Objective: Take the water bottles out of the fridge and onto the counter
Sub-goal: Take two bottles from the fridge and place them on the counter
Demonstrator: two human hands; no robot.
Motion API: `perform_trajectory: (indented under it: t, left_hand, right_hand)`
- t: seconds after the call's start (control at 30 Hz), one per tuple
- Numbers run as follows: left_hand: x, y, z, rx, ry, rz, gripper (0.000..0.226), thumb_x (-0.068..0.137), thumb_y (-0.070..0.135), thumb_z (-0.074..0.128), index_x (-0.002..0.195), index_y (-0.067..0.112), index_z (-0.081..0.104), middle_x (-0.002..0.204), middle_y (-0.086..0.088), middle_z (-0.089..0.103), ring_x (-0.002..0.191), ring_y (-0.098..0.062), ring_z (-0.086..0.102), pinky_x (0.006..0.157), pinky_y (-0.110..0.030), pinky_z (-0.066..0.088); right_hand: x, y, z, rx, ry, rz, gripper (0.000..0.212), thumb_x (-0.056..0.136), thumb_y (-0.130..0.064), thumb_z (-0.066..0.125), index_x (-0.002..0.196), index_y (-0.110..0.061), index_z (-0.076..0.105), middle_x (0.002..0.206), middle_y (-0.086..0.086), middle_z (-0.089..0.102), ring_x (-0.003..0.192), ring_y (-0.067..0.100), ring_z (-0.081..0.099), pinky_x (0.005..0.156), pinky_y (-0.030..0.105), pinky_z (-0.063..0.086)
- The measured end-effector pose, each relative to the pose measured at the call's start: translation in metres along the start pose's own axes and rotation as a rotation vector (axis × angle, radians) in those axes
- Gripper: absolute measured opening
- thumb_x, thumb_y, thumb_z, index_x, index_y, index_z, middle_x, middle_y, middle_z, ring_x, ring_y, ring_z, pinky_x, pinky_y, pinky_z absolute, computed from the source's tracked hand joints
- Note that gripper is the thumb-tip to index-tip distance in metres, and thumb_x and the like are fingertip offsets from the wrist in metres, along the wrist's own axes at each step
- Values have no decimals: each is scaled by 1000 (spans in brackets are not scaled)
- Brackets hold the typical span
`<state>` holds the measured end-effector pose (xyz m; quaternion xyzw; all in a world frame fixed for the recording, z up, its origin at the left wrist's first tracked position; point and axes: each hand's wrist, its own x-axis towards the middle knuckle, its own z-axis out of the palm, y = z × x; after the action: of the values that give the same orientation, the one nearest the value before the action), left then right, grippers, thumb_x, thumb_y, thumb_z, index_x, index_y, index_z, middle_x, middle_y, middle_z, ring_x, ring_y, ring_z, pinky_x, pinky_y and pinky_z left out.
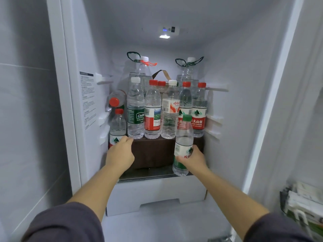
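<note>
My right hand (193, 158) is closed around the lower half of a green-capped bottle (183, 145), holding it upright and clear of the fridge shelf (148, 173), near that shelf's front right corner. My left hand (120, 152) reaches toward the small red-capped bottle (118, 126) at the shelf's left edge. Its fingers touch or nearly touch the label; whether they have closed on it I cannot tell, as the hand's back hides them.

The remaining bottles stand in a row on top of a dark brown box (153, 152) that occupies the middle of the shelf, with taller bottles behind them. One red-capped bottle (116, 100) lies on its side above the small one, cap facing out.

Hazards, as I judge them:
- The lying bottle appears to rest against or over the small bottle. Pulling the small one out may let it roll off the left side.
- The green-label bottle (135, 109) stands at the box's front left corner, just beside my left knuckles. A sideways nudge could tip it forward.
- The bottles look wet or cold; a one-handed low grip may slip.

The counter is not in view.
</note>
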<state>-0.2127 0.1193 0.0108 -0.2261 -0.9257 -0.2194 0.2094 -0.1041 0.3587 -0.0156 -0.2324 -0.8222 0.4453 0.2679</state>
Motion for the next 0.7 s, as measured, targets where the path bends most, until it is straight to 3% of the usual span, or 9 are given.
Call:
perform_trajectory:
  t: [0.17, 0.53, 0.63, 0.7]
  left_hand:
    - [1, 0, 3, 18, 15, 15, 61, 87, 1, 50, 145, 18, 42, 141, 1, 45, 106, -25, 60, 74, -31, 50]
    - [5, -2, -1, 63, -49, 44, 63, 89, 1, 47, 149, 19, 38, 148, 3, 40, 112, -22, 58, 81, -31, 53]
    - [9, 1, -14, 44, -145, 25, 52, 91, 6, 45, 141, 18, 48, 142, 1, 47, 114, -23, 57, 89, -36, 52]
    - [16, 5, -27, -94, -77, -62, 32, 92, 15, 49, 122, 18, 61, 124, -2, 61, 104, -22, 58, 85, -38, 51]
  right_hand:
    - [13, 15, -19, -40, 112, 26, 61, 73, -24, 85, 123, -11, 51, 121, 10, 64, 112, 30, 62, 88, 39, 53]
    - [31, -7, -17, -6, 124, 51, 73, 70, -28, 86, 128, -13, 44, 119, 8, 63, 109, 31, 63, 90, 48, 55]
    - [32, -9, -18, -125, 102, 76, 78, 72, -35, 83, 133, -12, 40, 121, 9, 63, 109, 32, 63, 88, 45, 56]
    - [32, -9, -18, -161, 108, 73, 78, 72, -38, 82, 133, -12, 40, 122, 9, 63, 108, 31, 64, 87, 43, 56]
